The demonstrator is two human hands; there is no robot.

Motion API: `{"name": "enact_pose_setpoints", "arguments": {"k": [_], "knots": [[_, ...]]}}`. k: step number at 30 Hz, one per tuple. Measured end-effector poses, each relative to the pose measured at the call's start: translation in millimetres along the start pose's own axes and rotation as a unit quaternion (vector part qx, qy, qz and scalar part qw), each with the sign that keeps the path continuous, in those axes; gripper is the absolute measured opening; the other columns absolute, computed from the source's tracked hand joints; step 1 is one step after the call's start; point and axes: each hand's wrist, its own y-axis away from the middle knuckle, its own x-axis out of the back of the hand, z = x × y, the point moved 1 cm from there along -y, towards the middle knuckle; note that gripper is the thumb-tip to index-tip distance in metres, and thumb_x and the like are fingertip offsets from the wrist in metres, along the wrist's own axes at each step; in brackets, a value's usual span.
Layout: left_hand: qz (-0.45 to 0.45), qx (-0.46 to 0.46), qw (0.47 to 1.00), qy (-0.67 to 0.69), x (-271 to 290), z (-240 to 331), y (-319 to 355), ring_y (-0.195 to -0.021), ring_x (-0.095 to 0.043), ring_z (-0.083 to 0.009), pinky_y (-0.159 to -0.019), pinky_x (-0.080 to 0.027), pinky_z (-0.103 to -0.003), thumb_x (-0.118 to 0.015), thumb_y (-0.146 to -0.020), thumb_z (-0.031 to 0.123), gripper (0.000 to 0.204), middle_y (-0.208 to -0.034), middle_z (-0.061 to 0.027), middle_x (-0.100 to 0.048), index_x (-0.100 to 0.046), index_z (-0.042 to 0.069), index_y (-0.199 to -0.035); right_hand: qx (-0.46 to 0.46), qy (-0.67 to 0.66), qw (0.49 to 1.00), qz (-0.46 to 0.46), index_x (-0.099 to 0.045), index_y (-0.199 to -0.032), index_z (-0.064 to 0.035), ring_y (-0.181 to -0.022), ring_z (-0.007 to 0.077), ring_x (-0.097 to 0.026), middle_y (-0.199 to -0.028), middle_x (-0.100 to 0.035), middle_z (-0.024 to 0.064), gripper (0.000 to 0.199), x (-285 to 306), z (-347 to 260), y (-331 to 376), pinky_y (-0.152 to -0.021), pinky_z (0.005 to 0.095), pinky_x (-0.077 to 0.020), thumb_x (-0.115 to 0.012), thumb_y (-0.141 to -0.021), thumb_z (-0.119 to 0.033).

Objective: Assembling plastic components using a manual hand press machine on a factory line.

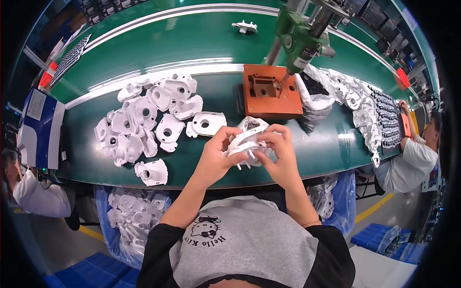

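Left hand (218, 151): grip closed, thumb and fingers pinching the left side of a curved white plastic piece with thin pegs (246, 143).
Right hand (280, 151): grip closed on the same piece's right side, fingers above, thumb below.
Held piece: at the centre of the frame, over a dark green flat-topped table (321, 156); whether it is one part or two fitted together cannot be told.
Loose pile: white plastic housings with round holes (132, 125), left of centre; one separate white housing (151, 173) lies below them, near the table's front edge.
Press: a green metal press (301, 52) at upper right of centre, over an orange block fixture (253, 104).
Beside the block: a clear plastic bag with black contents (316, 108), just right of it.
Right side: more white plastic pieces (367, 126), next to rows of small black parts (388, 120).
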Motion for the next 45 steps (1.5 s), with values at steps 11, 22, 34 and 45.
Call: {"name": "enact_pose_setpoints", "arguments": {"k": [11, 22, 34, 45], "knots": [[0.033, 0.032, 0.990, -0.136, -3.3, 11.6, 7.0, -0.081, -0.056, -0.0080, -0.066, -0.047, -0.022, -0.077, -0.072, 0.007, 0.038, -0.099, -0.0035, -0.058, -0.056, 0.002, -0.103, 0.019, 0.086, 0.996, 0.009, -0.059, -0.106, -0.0040, -0.102, 0.0254, -0.057, -0.121, -0.046, 0.0126, 0.042, 5.4, -11.6, -10.0, -0.085, 0.0363, -0.0470, -0.074, -0.067, -0.001], [-0.052, 0.084, 0.944, -0.314, -3.7, 35.4, 0.6, -0.067, -0.056, -0.0058, -0.057, -0.044, -0.022, -0.077, -0.073, 0.018, 0.032, -0.073, -0.0045, -0.061, -0.059, -0.001, -0.092, 0.002, 0.030, 0.992, -0.119, -0.056, -0.117, -0.0025, -0.103, 0.0318, -0.058, -0.115, -0.059, 0.0158, 0.042, 3.1, 5.1, 5.9, -0.087, 0.0360, -0.0460, -0.066, -0.076, -0.002], [-0.066, 0.077, 0.866, -0.490, -20.4, 37.7, -9.9, -0.055, -0.056, -0.0089, -0.050, -0.040, -0.027, -0.065, -0.082, 0.023, 0.022, -0.060, -0.0059, -0.060, -0.060, 0.001, -0.082, -0.038, 0.051, 0.989, -0.134, -0.058, -0.116, -0.0035, -0.086, 0.0304, -0.063, -0.096, -0.064, 0.0134, 0.037, 3.1, 10.2, 12.9, -0.077, 0.0359, -0.0500, -0.065, -0.079, -0.003], [-0.039, 0.017, 0.998, 0.042, -11.8, 5.8, -26.9, -0.105, -0.055, -0.0187, -0.092, -0.043, -0.031, -0.060, -0.088, 0.011, 0.035, -0.121, -0.0127, -0.052, -0.045, -0.002, -0.118, -0.159, -0.315, 0.936, -0.008, -0.055, -0.109, 0.0036, -0.088, 0.0086, -0.057, -0.098, -0.061, 0.0038, 0.024, 48.0, 23.5, 4.2, -0.078, 0.0237, -0.0466, -0.061, -0.088, -0.006]]}}
